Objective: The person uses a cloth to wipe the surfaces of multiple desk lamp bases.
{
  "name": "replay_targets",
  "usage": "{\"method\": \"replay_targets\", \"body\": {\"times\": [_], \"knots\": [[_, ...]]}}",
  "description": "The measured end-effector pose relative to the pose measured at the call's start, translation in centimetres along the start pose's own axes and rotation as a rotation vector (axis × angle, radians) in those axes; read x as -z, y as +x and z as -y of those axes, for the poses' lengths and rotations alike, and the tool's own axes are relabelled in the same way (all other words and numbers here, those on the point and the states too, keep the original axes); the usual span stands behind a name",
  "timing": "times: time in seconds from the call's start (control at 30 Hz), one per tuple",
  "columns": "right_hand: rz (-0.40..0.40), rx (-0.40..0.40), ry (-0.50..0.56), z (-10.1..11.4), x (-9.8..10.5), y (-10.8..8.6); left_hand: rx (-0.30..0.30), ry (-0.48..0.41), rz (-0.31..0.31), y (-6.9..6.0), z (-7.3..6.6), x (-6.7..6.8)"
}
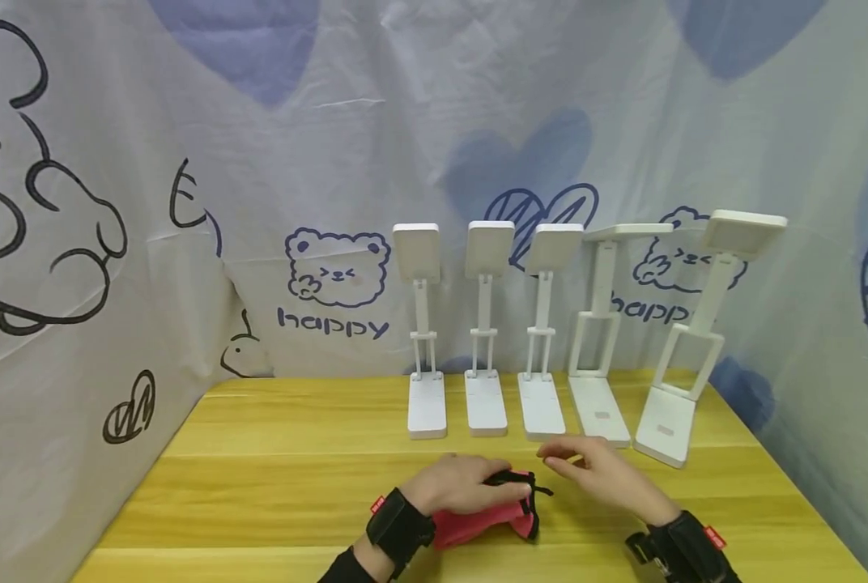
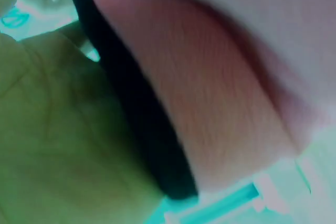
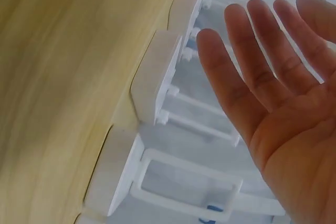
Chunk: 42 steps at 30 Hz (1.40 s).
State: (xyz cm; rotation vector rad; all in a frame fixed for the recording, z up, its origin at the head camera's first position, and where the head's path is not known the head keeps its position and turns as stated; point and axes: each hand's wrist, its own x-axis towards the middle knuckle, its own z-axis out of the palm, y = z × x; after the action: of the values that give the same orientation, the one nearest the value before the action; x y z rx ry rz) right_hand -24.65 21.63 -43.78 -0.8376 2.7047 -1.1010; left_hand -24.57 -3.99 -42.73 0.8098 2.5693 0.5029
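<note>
A pink drawstring pouch [image 1: 478,522] with black trim and a black cord lies near the table's front edge in the head view. My left hand [image 1: 459,483] holds it from above, its black edge between thumb and fingers. In the left wrist view the pink cloth [image 2: 199,87] and a black band fill much of the picture beside the palm; the fingertips are mostly hidden. To the right of the pouch, my right hand [image 1: 602,474] hovers apart from it, holding nothing. Its fingers [image 3: 231,82] are extended in the right wrist view, close to the white lamps.
Several white folding desk lamps [image 1: 487,402] stand upright in a row along the back of the wooden table [image 1: 281,461]. The rightmost lamp [image 1: 665,425] is nearest my right hand. A printed cloth [image 1: 346,162] hangs behind and around the table.
</note>
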Motion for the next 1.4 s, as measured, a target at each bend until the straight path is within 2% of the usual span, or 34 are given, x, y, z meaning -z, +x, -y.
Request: {"method": "replay_targets", "body": {"times": [0.07, 0.2, 0.33, 0.5, 0.67, 0.77, 0.9, 1.1, 1.23, 1.33, 1.4], "knots": [[0.005, 0.002, -0.013, 0.2, -0.3, -0.1, 0.006, -0.021, -0.012, -0.2, 0.5, 0.3], [0.030, 0.010, -0.022, 0.7, -0.8, -0.1, 0.037, 0.024, -0.048, -0.5, 1.7, 1.0], [0.033, 0.040, -0.017, 0.9, -1.0, -0.1, 0.043, 0.032, -0.076, -0.3, 2.6, 1.2], [0.046, 0.039, -0.012, 1.2, -1.1, -0.4, -0.029, 0.012, -0.103, 0.2, 2.7, 0.7], [0.106, 0.009, 0.007, 1.5, -1.5, -0.8, -0.125, 0.000, -0.103, 0.8, 2.2, 0.2], [0.152, 0.009, -0.021, 1.7, -1.7, -1.0, -0.152, -0.011, -0.108, 1.2, 2.0, 0.0], [0.192, -0.017, -0.052, 1.8, -1.8, -1.3, -0.130, 0.015, -0.172, 1.7, 2.3, -0.4], [0.236, -0.125, -0.094, 2.3, -1.8, -1.5, -0.072, 0.150, -0.301, 2.2, 2.9, -1.3], [0.296, -0.149, -0.079, 2.4, -2.1, -1.8, -0.091, 0.174, -0.313, 2.3, 3.0, -1.8], [0.338, -0.119, -0.004, 2.6, -2.0, -1.8, -0.114, 0.159, -0.304, 2.3, 2.8, -1.8], [0.349, -0.109, 0.041, 2.8, -1.6, -1.9, -0.103, 0.149, -0.305, 2.3, 2.7, -1.8]]}}
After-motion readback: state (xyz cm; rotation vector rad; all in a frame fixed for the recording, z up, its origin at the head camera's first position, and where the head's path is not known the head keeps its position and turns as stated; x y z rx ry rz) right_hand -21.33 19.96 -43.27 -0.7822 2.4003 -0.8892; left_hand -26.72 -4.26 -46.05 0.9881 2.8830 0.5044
